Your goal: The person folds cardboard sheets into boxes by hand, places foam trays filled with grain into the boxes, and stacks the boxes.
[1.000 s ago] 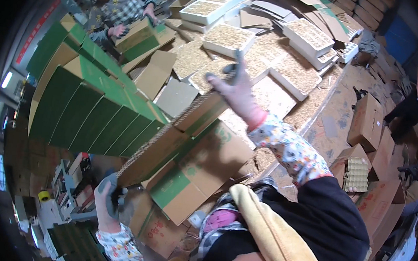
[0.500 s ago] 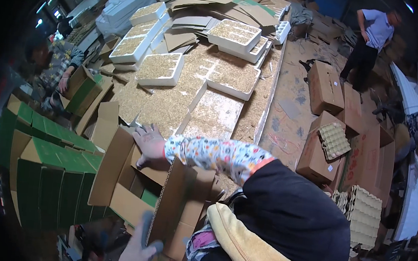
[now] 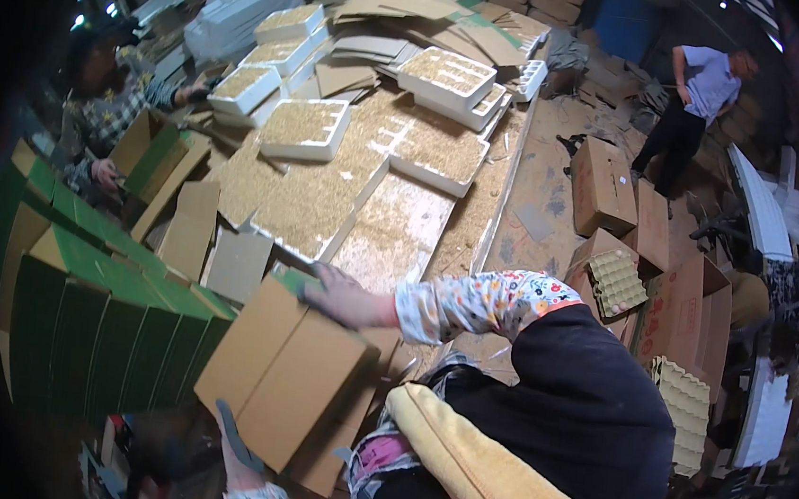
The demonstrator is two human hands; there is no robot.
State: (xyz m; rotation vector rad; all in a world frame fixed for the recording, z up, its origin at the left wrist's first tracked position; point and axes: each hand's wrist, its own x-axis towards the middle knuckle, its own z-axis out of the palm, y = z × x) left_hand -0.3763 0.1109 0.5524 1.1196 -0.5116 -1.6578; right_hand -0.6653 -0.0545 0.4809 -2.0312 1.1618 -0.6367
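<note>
A brown cardboard box (image 3: 280,367) stands in front of me, tilted, with its plain face toward me and a seam across it. My right hand (image 3: 349,299), in a worn glove, is laid over the far right corner and closed on its edge. At the near left corner my left hand (image 3: 238,440) grips the box, a grey-tipped finger along its side. The fingers beneath the box are hidden. A long row of green cardboard boxes (image 3: 127,321) stands close on the left.
White foam trays (image 3: 305,130) filled with grainy tan material sit on the table, with flat cardboard sheets (image 3: 383,6) stacked behind. At left, a co-worker's hand (image 3: 107,174) is by an open box. Cartons (image 3: 604,187) and egg trays (image 3: 684,417) line the right, where another person stands.
The box was open toward me with its flaps apart; now a flat brown face shows. My right hand moved right and down to its corner, and my left hand moved left. The co-worker reached to a tray.
</note>
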